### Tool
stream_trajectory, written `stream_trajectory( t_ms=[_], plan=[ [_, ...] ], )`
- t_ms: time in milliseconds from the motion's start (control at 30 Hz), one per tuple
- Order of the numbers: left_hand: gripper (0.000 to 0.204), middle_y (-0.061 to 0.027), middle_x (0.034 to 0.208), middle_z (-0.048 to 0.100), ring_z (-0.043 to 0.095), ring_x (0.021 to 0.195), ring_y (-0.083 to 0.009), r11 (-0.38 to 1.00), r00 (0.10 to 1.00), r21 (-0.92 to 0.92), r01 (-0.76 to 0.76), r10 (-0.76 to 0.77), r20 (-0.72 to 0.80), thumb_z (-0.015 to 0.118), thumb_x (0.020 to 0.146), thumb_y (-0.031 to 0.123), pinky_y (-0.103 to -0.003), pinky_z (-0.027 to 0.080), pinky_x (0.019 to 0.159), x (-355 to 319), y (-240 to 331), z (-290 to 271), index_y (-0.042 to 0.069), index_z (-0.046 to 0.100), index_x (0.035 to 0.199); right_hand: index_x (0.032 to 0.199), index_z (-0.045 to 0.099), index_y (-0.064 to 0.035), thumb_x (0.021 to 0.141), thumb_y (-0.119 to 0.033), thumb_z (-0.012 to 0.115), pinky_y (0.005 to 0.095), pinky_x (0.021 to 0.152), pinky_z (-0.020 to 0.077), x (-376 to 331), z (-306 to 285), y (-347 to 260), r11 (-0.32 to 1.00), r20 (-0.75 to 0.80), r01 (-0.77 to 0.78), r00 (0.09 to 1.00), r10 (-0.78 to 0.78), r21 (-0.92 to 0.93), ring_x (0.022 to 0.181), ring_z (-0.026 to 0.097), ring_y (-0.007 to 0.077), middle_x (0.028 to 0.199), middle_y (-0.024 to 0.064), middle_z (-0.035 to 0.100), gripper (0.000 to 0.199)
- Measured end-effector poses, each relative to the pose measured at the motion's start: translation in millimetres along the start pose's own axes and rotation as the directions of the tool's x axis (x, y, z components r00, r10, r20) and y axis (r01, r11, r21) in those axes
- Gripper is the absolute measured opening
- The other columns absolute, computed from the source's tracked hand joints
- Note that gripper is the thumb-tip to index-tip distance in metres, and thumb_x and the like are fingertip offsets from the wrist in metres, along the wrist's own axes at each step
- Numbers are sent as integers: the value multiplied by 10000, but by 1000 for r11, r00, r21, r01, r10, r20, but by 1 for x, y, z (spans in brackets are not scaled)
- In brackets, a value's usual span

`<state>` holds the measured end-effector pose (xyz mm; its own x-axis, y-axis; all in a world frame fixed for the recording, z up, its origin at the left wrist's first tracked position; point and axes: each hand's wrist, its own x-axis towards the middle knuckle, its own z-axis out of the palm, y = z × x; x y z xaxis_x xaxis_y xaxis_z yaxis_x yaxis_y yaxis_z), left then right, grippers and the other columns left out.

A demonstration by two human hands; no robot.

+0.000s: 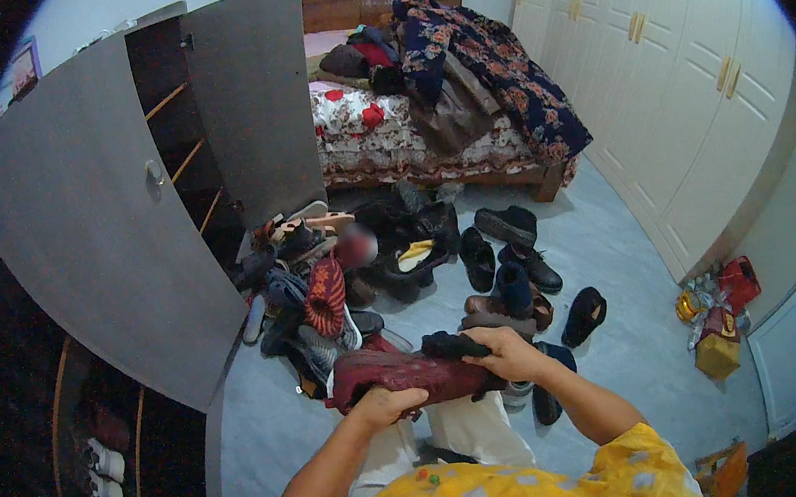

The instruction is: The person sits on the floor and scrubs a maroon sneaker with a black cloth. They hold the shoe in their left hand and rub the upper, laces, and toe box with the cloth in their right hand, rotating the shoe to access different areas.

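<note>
I hold a dark red shoe [399,373] sideways in front of me, above my lap. My left hand [391,404] grips its lower edge near the middle. My right hand [509,352] closes over its right end, where a black cloth or sock [452,345] sticks out on top. Just beyond the shoe, a pile of several shoes and sandals [400,267] is spread on the pale blue floor. A red patterned sneaker [325,295] stands out in the pile's left part.
A grey wardrobe [111,217] stands at left with its doors open, shoes on its lower shelves [104,459]. A bed [425,123] heaped with clothes is at the back. White closet doors [688,100] line the right wall, with bags [721,315] at their foot.
</note>
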<state>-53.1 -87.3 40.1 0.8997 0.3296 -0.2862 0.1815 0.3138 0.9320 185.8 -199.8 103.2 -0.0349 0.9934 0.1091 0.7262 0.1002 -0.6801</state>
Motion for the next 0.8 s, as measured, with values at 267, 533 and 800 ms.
stream_trajectory(
  t_ms=[267, 533, 800],
  plan=[
    [281, -34, 1022, 619, 576, 940, -168, 945, 871, 84, -317, 325, -368, 645, 888, 266, -336, 471, 838, -26, -18, 27, 50, 616, 1066, 1072, 575, -22, 793, -83, 683, 407, 848, 476, 1, 14, -18, 982, 55, 130, 991, -124, -135, 998, 580, 383, 1111, 175, 601, 306],
    [228, -50, 1013, 632, 587, 948, -190, 933, 827, 103, -346, 355, -437, 622, 886, 192, -345, 462, 860, -30, -16, 43, 44, 614, 1059, 1196, 522, -74, 794, -179, 666, 446, 798, 506, 39, 36, -37, 906, 230, 365, 920, -317, -213, 1007, 602, 375, 1103, 159, 629, 439],
    [277, -55, 1082, 606, 568, 1000, -181, 883, 847, 335, -329, 433, -309, 573, 913, 188, -354, 464, 878, -15, -40, 18, 54, 571, 1155, 1181, 568, -98, 798, -168, 657, 425, 782, 471, 77, 59, -46, 947, 323, 187, 941, -97, -263, 990, 621, 310, 1129, 113, 639, 400]
  ],
)
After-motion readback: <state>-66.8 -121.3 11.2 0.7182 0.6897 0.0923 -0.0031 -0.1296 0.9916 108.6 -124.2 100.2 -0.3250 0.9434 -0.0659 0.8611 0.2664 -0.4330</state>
